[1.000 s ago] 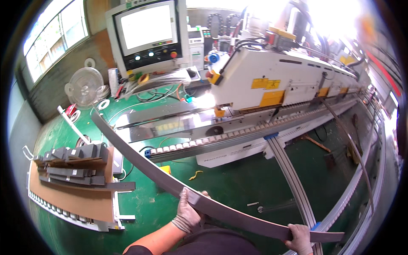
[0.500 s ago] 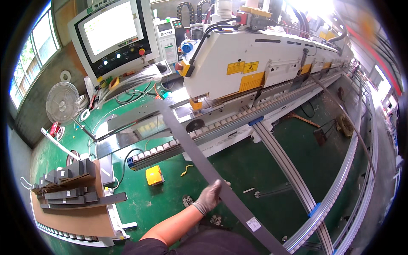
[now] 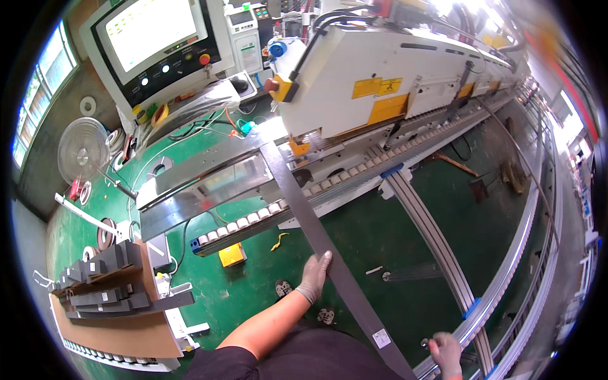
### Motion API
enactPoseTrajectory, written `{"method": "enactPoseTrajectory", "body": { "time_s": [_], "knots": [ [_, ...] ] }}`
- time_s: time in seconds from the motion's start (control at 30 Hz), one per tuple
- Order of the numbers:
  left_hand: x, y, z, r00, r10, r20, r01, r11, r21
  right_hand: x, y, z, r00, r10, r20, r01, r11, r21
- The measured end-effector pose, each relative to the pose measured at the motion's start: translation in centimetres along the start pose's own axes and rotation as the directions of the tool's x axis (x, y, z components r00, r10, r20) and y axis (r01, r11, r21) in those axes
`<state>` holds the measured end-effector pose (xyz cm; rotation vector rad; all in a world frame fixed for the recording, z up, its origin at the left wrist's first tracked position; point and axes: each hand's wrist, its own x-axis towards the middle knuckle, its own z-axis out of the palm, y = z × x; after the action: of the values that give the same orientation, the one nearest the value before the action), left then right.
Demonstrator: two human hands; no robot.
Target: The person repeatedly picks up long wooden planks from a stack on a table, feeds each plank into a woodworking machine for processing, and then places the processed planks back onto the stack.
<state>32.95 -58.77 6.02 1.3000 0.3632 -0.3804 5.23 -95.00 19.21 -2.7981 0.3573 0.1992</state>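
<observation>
Long dark grey panel strip (image 3: pixel 316 234) — long axis runs diagonally, far end up and left at the infeed of the white edge-banding machine (image 3: pixel 380 82), near end down and right by the person's body. Far end lies across the roller conveyor (image 3: pixel 253 218) (just under the machine's yellow-marked head), near end carries a small white label.

Left hand (image 3: pixel 315 277) in a grey work glove, flat against the strip's left edge about midway, fingers stretched along it — pressing, not wrapped round. Right hand (image 3: pixel 447 352), also gloved, low right beside the rail (image 3: pixel 443 253); its fingers are curled into a fist on something small, cannot tell what; it sits apart from the strip.

Versus half a second ago: the strip's far end now reaches further into the infeed, the left hand is in much the same spot on the strip, and the right hand has come into view.

Around: control panel with screen (image 3: pixel 152 44) upper left, a fan (image 3: pixel 82 149) at left, stacked dark pieces on a brown board (image 3: pixel 117 316) lower left, yellow box (image 3: pixel 232 254) on the green floor (image 3: pixel 253 291).
</observation>
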Motion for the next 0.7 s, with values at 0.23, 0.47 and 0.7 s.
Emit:
{"method": "enactPoseTrajectory", "body": {
  "time_s": [0.23, 0.47, 0.7],
  "knots": [
    [6.5, 8.5, -9.2, 0.708, 0.693, -0.141, -0.506, 0.635, 0.583, 17.2, -18.0, 7.6, 0.988, -0.153, 0.004, 0.124, 0.813, 0.569],
    [19.2, 10.5, -15.5, 0.799, 0.595, 0.091, -0.466, 0.515, 0.720, 21.8, -25.5, 11.5, 0.972, -0.145, 0.186, 0.084, 0.950, 0.299],
    [23.0, 12.6, -11.7, 0.997, 0.052, -0.061, -0.058, 0.993, -0.105, 23.7, -25.5, 11.3, 0.945, -0.020, 0.327, -0.061, 0.970, 0.235]
  ]
}}
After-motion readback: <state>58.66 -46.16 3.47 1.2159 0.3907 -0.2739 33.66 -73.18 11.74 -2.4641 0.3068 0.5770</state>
